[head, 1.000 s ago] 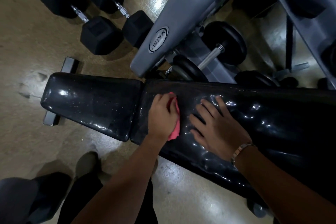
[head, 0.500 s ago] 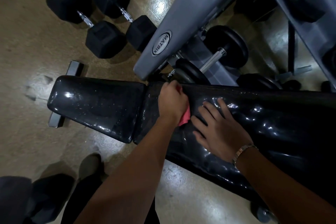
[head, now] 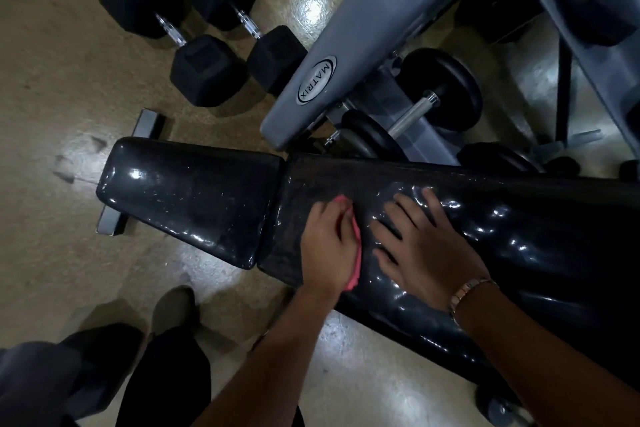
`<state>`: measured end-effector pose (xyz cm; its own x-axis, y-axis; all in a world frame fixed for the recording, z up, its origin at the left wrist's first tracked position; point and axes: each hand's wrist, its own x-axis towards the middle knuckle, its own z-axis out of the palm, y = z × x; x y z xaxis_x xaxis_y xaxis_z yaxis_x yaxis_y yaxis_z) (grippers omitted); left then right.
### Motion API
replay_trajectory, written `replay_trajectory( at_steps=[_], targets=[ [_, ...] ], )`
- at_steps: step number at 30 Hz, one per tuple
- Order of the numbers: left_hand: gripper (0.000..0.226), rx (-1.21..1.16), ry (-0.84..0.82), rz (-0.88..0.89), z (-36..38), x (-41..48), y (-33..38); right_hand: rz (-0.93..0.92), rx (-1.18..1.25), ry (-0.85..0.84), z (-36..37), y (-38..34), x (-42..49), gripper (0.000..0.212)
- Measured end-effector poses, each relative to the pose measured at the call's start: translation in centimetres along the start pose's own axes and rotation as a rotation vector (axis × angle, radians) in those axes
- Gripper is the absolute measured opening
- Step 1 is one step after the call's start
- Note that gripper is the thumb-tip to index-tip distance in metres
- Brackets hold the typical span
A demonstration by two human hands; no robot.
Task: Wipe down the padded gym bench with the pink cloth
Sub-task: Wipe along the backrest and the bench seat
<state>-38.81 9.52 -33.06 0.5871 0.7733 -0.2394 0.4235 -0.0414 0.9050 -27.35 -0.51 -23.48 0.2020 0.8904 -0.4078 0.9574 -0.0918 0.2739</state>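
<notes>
Head view: dumbbells (head: 207,69) beyond bench (head: 194,198); grey frame (head: 349,38) alongside

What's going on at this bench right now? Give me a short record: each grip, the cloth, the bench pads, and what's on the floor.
left grip: curled over the pink cloth, pressing it on the long pad
right grip: flat on the long pad, fingers spread, beside the cloth
wrist: bracelet on the right
short pad: no hand on it
floor: two black dumbbells beyond the bench
</notes>
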Motion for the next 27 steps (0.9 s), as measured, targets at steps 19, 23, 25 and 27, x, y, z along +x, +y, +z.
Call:
replay_trajectory(
  at_steps=[19,23,25,27],
  targets=[
    [0.017,0.139,0.086,-0.258,-4.9,-6.2,-10.0,0.006,-0.036,0.042,0.0,-0.1,0.2,0.046],
    [0.018,0.113,0.128,-0.289,-4.1,-4.9,-8.7,0.006,-0.041,0.039,0.0,0.0,0.2,0.047],
    [0.019,0.092,0.089,-0.207,-4.0,-6.3,-8.2,0.006,-0.047,0.026,0.0,0.0,0.2,0.047],
    [0.02,0.096,0.057,-0.152,-4.4,-8.0,-8.8,0.004,-0.051,0.019,0.1,0.0,0.2,0.047]
  ],
)
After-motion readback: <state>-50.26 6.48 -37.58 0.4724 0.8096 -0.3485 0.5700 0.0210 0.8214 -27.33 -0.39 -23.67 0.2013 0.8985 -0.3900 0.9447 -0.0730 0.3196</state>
